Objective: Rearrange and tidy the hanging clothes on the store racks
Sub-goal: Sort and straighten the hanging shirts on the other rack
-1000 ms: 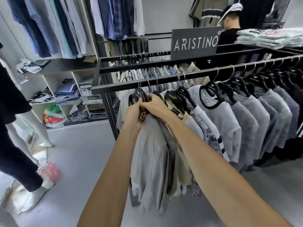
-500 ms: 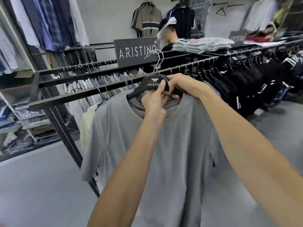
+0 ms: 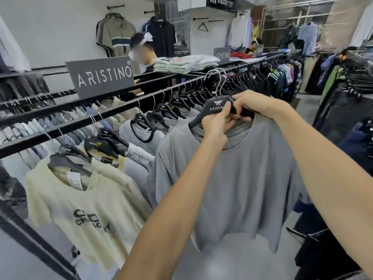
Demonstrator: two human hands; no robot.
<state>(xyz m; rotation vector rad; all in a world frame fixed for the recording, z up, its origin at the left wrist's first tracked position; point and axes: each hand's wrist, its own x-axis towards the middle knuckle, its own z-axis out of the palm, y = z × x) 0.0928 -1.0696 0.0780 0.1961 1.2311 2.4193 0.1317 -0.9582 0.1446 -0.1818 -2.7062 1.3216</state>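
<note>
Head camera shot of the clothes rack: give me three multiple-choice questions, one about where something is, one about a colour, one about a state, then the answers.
1. Where is the ARISTINO sign?
A. On the floor
B. On top of the rack, left of the hands
C. On the back wall

2. What colour is the held T-shirt?
A. Grey
B. Red
C. Cream

3. How is the held hanger?
A. Hooked on the rail
B. Lying on the floor
C. Off the rail, gripped by both hands

Answers: 1 B, it stands above the rail. 2 A, its whole front is plain grey. 3 C, its hooks are in the air while the left hand and right hand clasp it.
</note>
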